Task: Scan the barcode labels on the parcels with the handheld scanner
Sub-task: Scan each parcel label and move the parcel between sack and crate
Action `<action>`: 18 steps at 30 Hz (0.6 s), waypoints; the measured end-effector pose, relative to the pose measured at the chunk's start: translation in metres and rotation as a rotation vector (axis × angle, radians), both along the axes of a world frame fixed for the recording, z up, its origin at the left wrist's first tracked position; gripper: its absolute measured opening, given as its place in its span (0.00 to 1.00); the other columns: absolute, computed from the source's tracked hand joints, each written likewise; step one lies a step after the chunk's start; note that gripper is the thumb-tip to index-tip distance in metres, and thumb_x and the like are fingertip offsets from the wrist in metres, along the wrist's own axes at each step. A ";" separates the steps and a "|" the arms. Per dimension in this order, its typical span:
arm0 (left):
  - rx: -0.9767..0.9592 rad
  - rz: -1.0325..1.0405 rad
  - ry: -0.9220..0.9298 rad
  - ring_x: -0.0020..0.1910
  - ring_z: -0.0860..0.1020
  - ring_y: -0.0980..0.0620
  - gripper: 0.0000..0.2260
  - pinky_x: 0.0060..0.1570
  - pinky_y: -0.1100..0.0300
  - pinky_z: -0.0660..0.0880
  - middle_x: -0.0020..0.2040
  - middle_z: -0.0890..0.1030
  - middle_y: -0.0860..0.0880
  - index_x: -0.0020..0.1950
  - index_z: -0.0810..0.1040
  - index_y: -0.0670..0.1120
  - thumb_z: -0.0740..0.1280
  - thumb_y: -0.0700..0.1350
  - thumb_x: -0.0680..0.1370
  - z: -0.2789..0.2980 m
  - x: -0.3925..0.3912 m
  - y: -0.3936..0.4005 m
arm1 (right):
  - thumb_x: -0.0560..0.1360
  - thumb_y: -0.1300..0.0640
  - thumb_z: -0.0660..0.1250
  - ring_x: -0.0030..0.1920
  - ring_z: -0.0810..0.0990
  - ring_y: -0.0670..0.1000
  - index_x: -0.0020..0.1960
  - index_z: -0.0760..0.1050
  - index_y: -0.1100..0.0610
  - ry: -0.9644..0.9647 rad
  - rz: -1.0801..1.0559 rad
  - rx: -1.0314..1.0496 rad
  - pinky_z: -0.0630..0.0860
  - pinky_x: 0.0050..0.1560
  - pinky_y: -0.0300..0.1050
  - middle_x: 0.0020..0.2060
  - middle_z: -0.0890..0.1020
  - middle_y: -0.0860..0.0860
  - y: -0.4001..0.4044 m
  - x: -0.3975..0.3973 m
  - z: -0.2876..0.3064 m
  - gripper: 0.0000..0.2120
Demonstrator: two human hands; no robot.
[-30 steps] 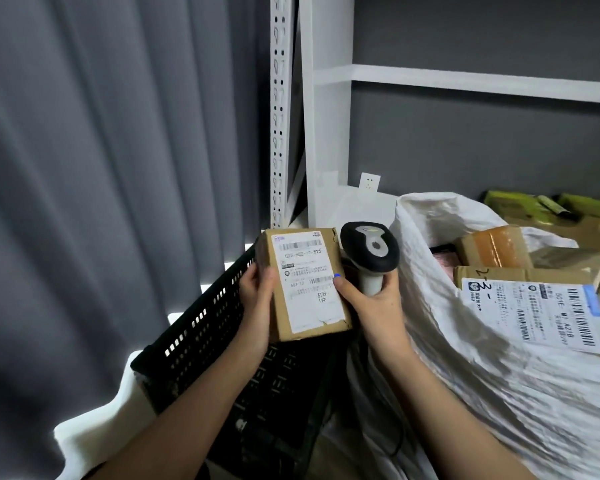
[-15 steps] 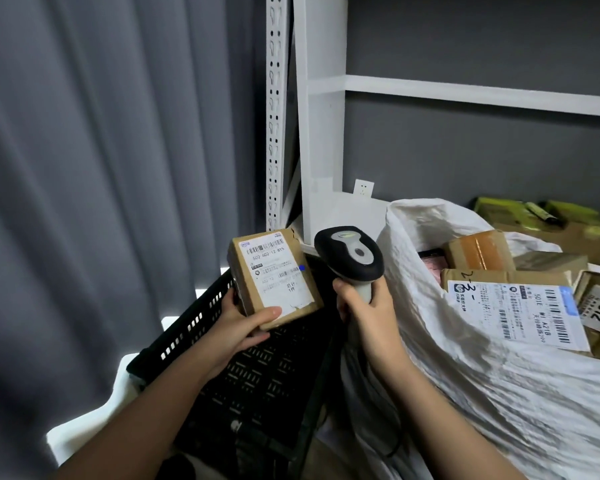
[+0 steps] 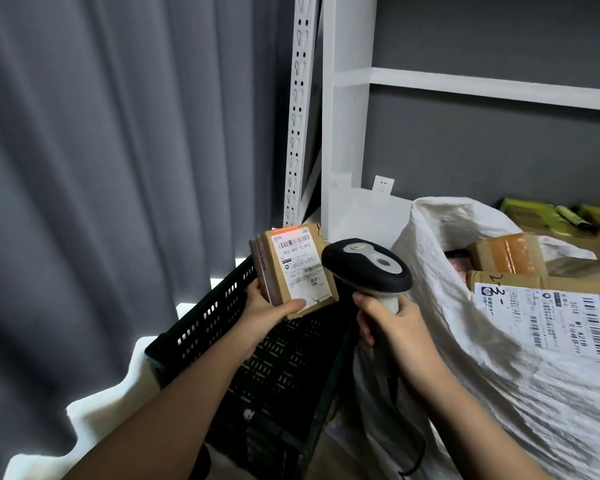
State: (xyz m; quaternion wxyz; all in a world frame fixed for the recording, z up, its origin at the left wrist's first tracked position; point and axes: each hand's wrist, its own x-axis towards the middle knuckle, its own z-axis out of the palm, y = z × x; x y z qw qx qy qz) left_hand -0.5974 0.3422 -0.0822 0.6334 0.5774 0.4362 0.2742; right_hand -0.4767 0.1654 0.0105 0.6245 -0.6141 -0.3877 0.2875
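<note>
the left hand (image 3: 269, 308) holds the small box (image 3: 293, 268) up over the black crate (image 3: 257, 358), label facing the scanner (image 3: 368, 268) just to its right (red light on top edge). the right hand (image 3: 392, 327) wraps the handle.

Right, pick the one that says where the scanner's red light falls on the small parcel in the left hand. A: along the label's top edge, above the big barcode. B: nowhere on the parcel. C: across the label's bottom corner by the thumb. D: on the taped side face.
A: the red-orange band lies along the top edge of the small parcel, just above its top barcode.
</note>
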 end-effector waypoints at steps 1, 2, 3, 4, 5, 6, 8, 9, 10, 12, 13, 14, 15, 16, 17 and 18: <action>0.005 -0.001 0.004 0.64 0.74 0.51 0.60 0.66 0.47 0.71 0.67 0.72 0.53 0.75 0.53 0.57 0.81 0.60 0.49 0.000 0.000 0.000 | 0.68 0.46 0.68 0.23 0.65 0.48 0.32 0.66 0.60 -0.005 0.001 -0.005 0.63 0.27 0.37 0.20 0.68 0.50 -0.001 0.000 0.001 0.19; 0.010 0.003 0.000 0.63 0.74 0.51 0.60 0.65 0.47 0.71 0.66 0.72 0.53 0.75 0.53 0.57 0.81 0.60 0.49 0.000 0.000 0.001 | 0.68 0.46 0.68 0.23 0.65 0.48 0.33 0.66 0.60 -0.011 0.004 -0.010 0.63 0.27 0.38 0.20 0.68 0.50 -0.002 0.000 0.002 0.20; 0.015 0.008 -0.010 0.63 0.75 0.51 0.59 0.65 0.48 0.72 0.66 0.72 0.53 0.75 0.53 0.56 0.81 0.59 0.50 0.000 0.001 0.001 | 0.68 0.46 0.68 0.23 0.65 0.48 0.33 0.66 0.60 -0.018 0.002 -0.017 0.63 0.27 0.38 0.20 0.68 0.50 -0.003 0.000 0.002 0.19; 0.011 0.017 -0.026 0.62 0.75 0.51 0.59 0.64 0.48 0.73 0.65 0.73 0.53 0.75 0.54 0.55 0.81 0.58 0.50 0.000 0.001 0.001 | 0.68 0.47 0.68 0.23 0.65 0.48 0.33 0.66 0.60 -0.026 0.002 -0.023 0.63 0.27 0.38 0.20 0.69 0.50 -0.004 -0.001 0.003 0.19; 0.001 0.025 -0.044 0.61 0.76 0.51 0.58 0.62 0.48 0.74 0.64 0.74 0.52 0.75 0.55 0.54 0.80 0.57 0.50 0.000 0.001 0.001 | 0.68 0.47 0.68 0.23 0.65 0.48 0.33 0.66 0.60 -0.034 0.002 -0.026 0.63 0.27 0.38 0.20 0.69 0.50 -0.004 -0.001 0.003 0.18; -0.010 0.031 -0.062 0.61 0.76 0.51 0.57 0.61 0.48 0.75 0.63 0.75 0.52 0.74 0.55 0.53 0.80 0.56 0.51 0.000 0.000 0.002 | 0.68 0.48 0.68 0.23 0.65 0.48 0.33 0.66 0.60 -0.038 0.004 -0.028 0.63 0.28 0.38 0.21 0.69 0.51 -0.005 -0.002 0.004 0.18; -0.024 0.030 -0.088 0.60 0.77 0.50 0.57 0.61 0.48 0.76 0.64 0.75 0.50 0.74 0.56 0.52 0.81 0.55 0.51 -0.001 0.000 0.002 | 0.70 0.50 0.69 0.23 0.65 0.49 0.34 0.67 0.60 -0.040 0.006 -0.036 0.63 0.28 0.39 0.21 0.69 0.51 -0.007 -0.004 0.004 0.17; -0.028 0.030 -0.091 0.60 0.77 0.49 0.56 0.61 0.47 0.76 0.64 0.76 0.50 0.74 0.56 0.52 0.81 0.54 0.52 -0.001 -0.001 0.002 | 0.72 0.52 0.70 0.23 0.65 0.48 0.34 0.67 0.60 -0.044 0.008 -0.046 0.63 0.27 0.39 0.21 0.69 0.51 -0.007 -0.004 0.004 0.17; -0.034 0.035 -0.093 0.60 0.77 0.49 0.55 0.61 0.47 0.75 0.64 0.75 0.50 0.74 0.56 0.51 0.82 0.53 0.54 -0.002 -0.001 0.003 | 0.75 0.55 0.70 0.23 0.65 0.48 0.34 0.67 0.60 -0.051 0.008 -0.059 0.63 0.27 0.39 0.20 0.69 0.51 -0.007 -0.004 0.003 0.17; -0.045 0.043 -0.096 0.61 0.77 0.49 0.49 0.62 0.48 0.75 0.64 0.75 0.49 0.74 0.55 0.51 0.81 0.47 0.61 -0.003 -0.001 0.005 | 0.77 0.59 0.68 0.22 0.65 0.47 0.34 0.66 0.61 -0.056 0.008 -0.082 0.63 0.26 0.37 0.20 0.69 0.50 -0.007 -0.003 0.003 0.16; -0.047 0.047 -0.094 0.61 0.77 0.49 0.47 0.62 0.48 0.75 0.64 0.75 0.49 0.75 0.54 0.50 0.81 0.45 0.64 -0.004 -0.001 0.006 | 0.77 0.60 0.67 0.22 0.64 0.47 0.34 0.66 0.61 -0.053 0.009 -0.089 0.63 0.25 0.37 0.20 0.69 0.50 -0.006 -0.003 0.002 0.16; -0.048 0.051 -0.091 0.61 0.77 0.49 0.46 0.63 0.48 0.74 0.64 0.75 0.49 0.75 0.54 0.50 0.80 0.44 0.65 -0.005 0.000 0.006 | 0.77 0.60 0.67 0.22 0.64 0.47 0.34 0.66 0.61 -0.050 0.010 -0.091 0.63 0.25 0.36 0.20 0.69 0.50 -0.006 -0.003 0.003 0.16; -0.046 0.054 -0.088 0.61 0.76 0.49 0.46 0.63 0.48 0.74 0.64 0.75 0.49 0.75 0.54 0.50 0.79 0.44 0.66 -0.006 0.000 0.007 | 0.77 0.60 0.67 0.22 0.65 0.47 0.35 0.67 0.61 -0.046 0.010 -0.091 0.63 0.25 0.36 0.20 0.69 0.50 -0.006 -0.003 0.003 0.15; -0.047 0.056 -0.090 0.61 0.76 0.49 0.46 0.63 0.48 0.74 0.64 0.74 0.49 0.75 0.53 0.50 0.79 0.44 0.66 -0.007 0.000 0.008 | 0.77 0.60 0.67 0.22 0.65 0.47 0.35 0.67 0.61 -0.041 0.007 -0.089 0.63 0.25 0.36 0.20 0.69 0.50 -0.006 -0.003 0.003 0.15; -0.049 0.058 -0.091 0.61 0.76 0.49 0.46 0.63 0.48 0.74 0.64 0.74 0.49 0.75 0.53 0.50 0.79 0.44 0.66 -0.007 0.000 0.009 | 0.77 0.60 0.67 0.22 0.65 0.47 0.35 0.67 0.61 -0.036 0.005 -0.087 0.63 0.25 0.36 0.20 0.69 0.51 -0.006 -0.003 0.003 0.15; -0.050 0.059 -0.093 0.61 0.76 0.49 0.46 0.63 0.48 0.74 0.64 0.74 0.48 0.75 0.53 0.50 0.80 0.44 0.66 -0.008 0.000 0.010 | 0.77 0.59 0.67 0.22 0.65 0.47 0.35 0.67 0.61 -0.033 0.004 -0.084 0.63 0.26 0.36 0.20 0.69 0.51 -0.006 -0.003 0.003 0.15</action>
